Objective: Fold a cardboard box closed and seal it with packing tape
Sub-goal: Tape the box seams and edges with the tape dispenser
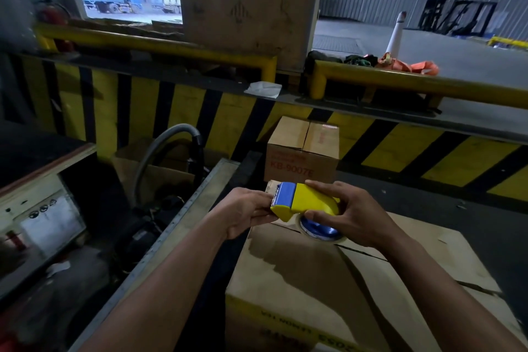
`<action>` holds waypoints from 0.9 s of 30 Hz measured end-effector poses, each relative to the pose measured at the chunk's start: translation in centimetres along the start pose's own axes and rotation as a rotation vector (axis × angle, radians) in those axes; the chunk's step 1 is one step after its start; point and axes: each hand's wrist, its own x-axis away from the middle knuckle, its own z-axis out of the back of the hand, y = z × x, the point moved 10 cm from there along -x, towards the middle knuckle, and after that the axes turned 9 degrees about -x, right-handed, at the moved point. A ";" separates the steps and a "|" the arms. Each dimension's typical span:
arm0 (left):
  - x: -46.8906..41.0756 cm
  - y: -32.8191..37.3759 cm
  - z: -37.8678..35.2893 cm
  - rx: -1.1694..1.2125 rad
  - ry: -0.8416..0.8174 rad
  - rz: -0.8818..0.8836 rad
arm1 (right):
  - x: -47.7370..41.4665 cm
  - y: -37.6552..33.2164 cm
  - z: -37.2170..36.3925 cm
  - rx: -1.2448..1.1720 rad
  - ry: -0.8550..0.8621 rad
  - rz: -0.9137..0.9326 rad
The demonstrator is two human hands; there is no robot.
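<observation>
A large cardboard box (pixel 300 274) lies in front of me, its top flaps folded down with the centre seam showing. Above its far edge I hold a yellow and blue tape dispenser (pixel 303 203) with a roll of clear packing tape (pixel 321 233) under it. My right hand (pixel 354 213) wraps over the yellow body and the roll. My left hand (pixel 245 213) pinches the blue cutter end of the dispenser. Whether any tape is stuck to the box is hidden by my hands.
A smaller closed box (pixel 303 151) stands beyond, against a yellow and black striped wall (pixel 177 111). A grey hose (pixel 165 146) and dark machinery fill a pit at the left, edged by a metal rail (pixel 177 226). A yellow guardrail (pixel 414 83) runs above.
</observation>
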 end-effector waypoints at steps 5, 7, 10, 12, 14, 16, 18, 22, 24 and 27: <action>0.0 1.0 1.3 -0.116 0.105 -0.026 | -0.2 -0.5 -0.3 0.038 -0.060 -0.019; 0.1 1.4 1.6 -0.159 0.143 -0.036 | -0.4 -0.6 -0.3 0.062 -0.078 -0.030; 0.1 1.8 1.9 -0.144 0.198 -0.034 | -1.0 -1.1 -0.3 0.083 -0.091 -0.033; 0.2 1.8 2.5 -0.130 0.235 -0.023 | -1.1 -1.2 -0.2 0.085 -0.091 -0.038; 0.4 1.7 3.8 -0.105 0.274 -0.021 | -0.9 -0.8 0.1 0.077 -0.084 -0.062; 0.7 1.6 5.1 -0.113 0.288 -0.013 | -0.6 -0.2 0.2 0.089 -0.101 -0.100; 1.0 1.1 5.5 -0.143 0.274 0.015 | -0.3 0.1 -0.3 0.108 -0.153 -0.129; 1.2 -0.1 5.0 -0.181 0.275 0.064 | 0.0 0.3 -0.5 0.099 -0.197 -0.147; 1.2 -0.2 5.2 -0.186 0.307 0.064 | 0.0 0.4 -0.3 0.103 -0.210 -0.152; 1.2 -0.1 5.1 -0.185 0.328 0.061 | -0.1 0.8 -0.1 0.113 -0.222 -0.152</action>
